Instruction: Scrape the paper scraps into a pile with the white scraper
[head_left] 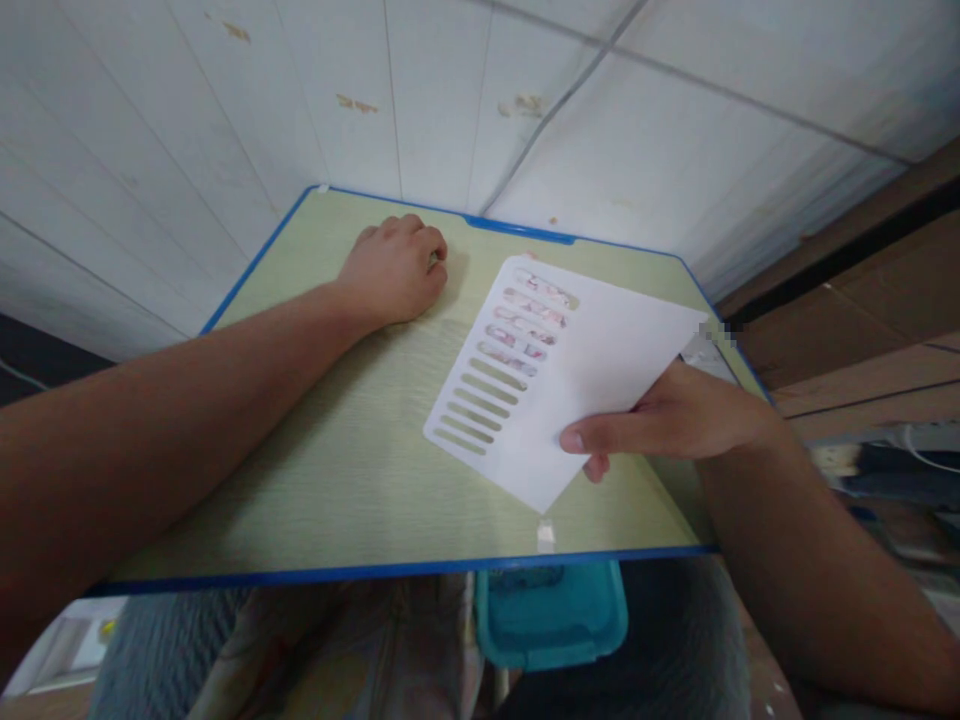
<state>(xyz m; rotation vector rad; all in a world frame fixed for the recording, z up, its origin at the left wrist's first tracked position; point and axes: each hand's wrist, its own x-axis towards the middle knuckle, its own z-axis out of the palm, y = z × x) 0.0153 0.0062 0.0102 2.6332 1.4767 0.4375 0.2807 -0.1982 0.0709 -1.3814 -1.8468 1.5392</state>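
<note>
Right hand (679,415) gripped a slotted white card (615,335); left hand (397,268) rested curled on the table (360,460), contents undeterminable.

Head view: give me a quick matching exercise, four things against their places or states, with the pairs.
1. Left hand
2. Right hand
3. White card
4. Turquoise bin

A. Bears a row of slots
B. Seen below the near edge of the table
C. Thumb lying across the white card
D. Curled, at the tabletop's far half

Pairs: 1-D, 2-C, 3-A, 4-B
</note>
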